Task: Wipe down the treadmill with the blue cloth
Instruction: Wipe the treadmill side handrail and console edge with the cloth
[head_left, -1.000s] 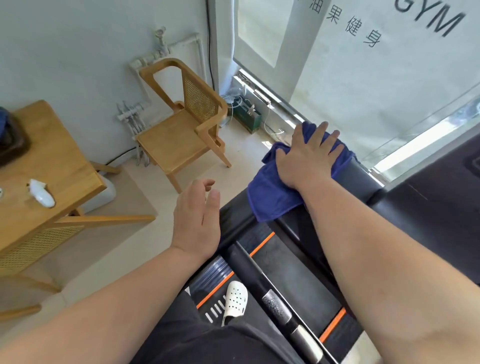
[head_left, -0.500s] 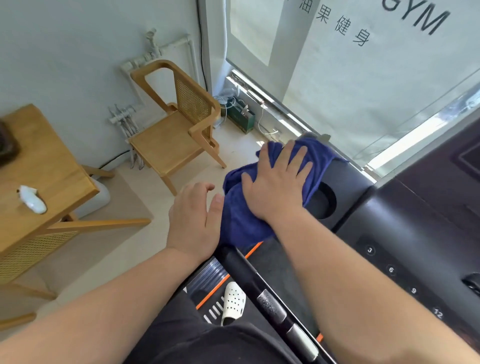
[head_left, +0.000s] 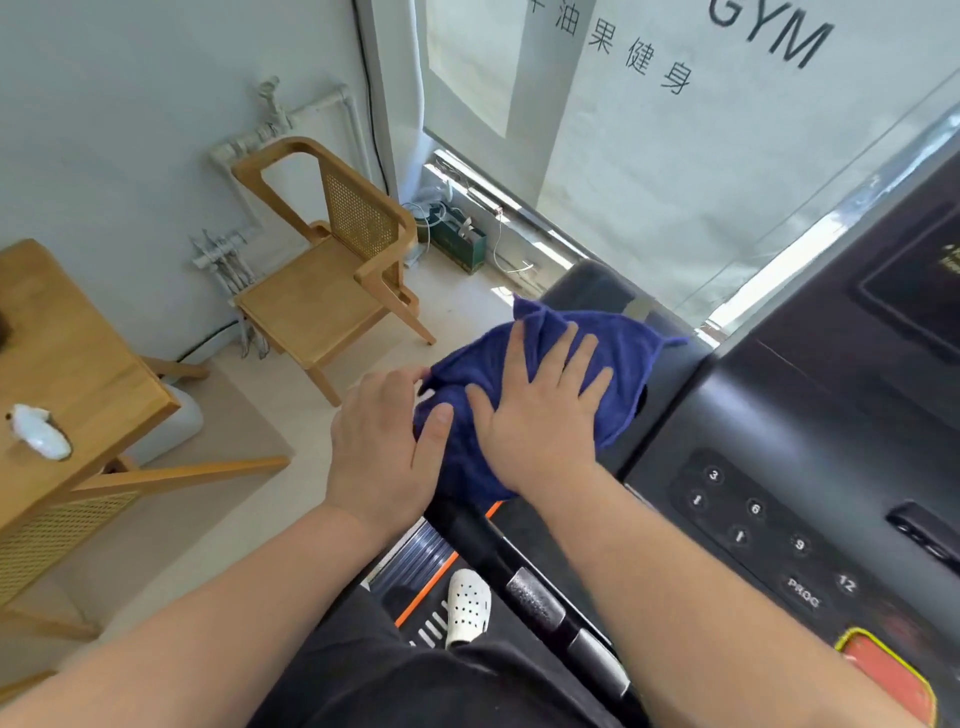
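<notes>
The blue cloth (head_left: 626, 348) lies bunched on the left end of the black treadmill console (head_left: 769, 415), over the cup-holder area. My right hand (head_left: 540, 415) presses flat on the cloth with fingers spread. My left hand (head_left: 387, 441) rests against the cloth's left edge, thumb touching the fabric and fingers curled over the side; whether it grips the cloth is unclear. Numbered keys (head_left: 753, 525) and a red stop tab (head_left: 883, 670) sit on the console to the right. The handrail (head_left: 540, 603) runs down below my hands.
A wooden chair (head_left: 332, 291) stands on the floor at the left by the wall pipes. A wooden table (head_left: 67, 358) with a small white object (head_left: 39, 434) is at far left. A white clog (head_left: 467, 605) rests on the treadmill deck. Window blind behind the console.
My right hand slid the cloth back along the console toward me. My left hand moved right until it touches the cloth's edge. The camera turned right, showing more console.
</notes>
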